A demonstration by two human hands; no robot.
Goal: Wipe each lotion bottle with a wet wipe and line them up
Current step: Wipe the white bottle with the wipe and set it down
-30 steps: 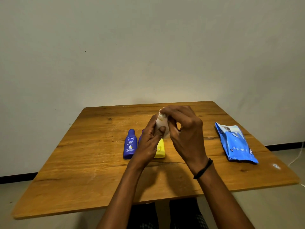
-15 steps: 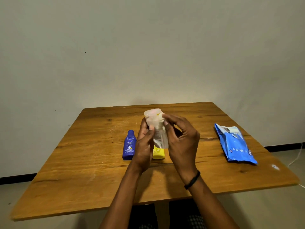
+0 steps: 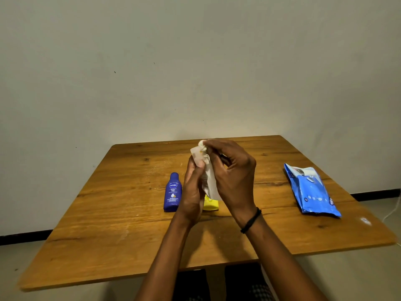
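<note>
Head view: both hands are working above the middle of the light-brown square wooden table [image 3: 108, 213]. The left hand [image 3: 193, 192] is gripping a small pale lotion bottle [image 3: 196, 154] from the left, fingers curled round it and thumb pressing on its front. The bottle is being held upright, clear of the tabletop, and is mostly covered by a white wet wipe [image 3: 209, 183] that is hanging down between the two palms. The right hand [image 3: 234, 177] is pinching the wipe over the top of the bottle with curled fingertips; a black band [image 3: 250, 221] is sitting on that wrist.

A dark-blue plastic lotion bottle with a white label [image 3: 172, 192] is lying flat on the table just left of the left hand, cap pointing away. A yellow plastic bottle [image 3: 211, 204] is lying beside it, partly hidden behind the hands; cannot tell if the two are touching. A blue soft plastic pack of wipes [image 3: 312, 192] is lying well apart on the right side of the table, its flap showing white. A plain pale wall [image 3: 195, 61] is filling the background.
</note>
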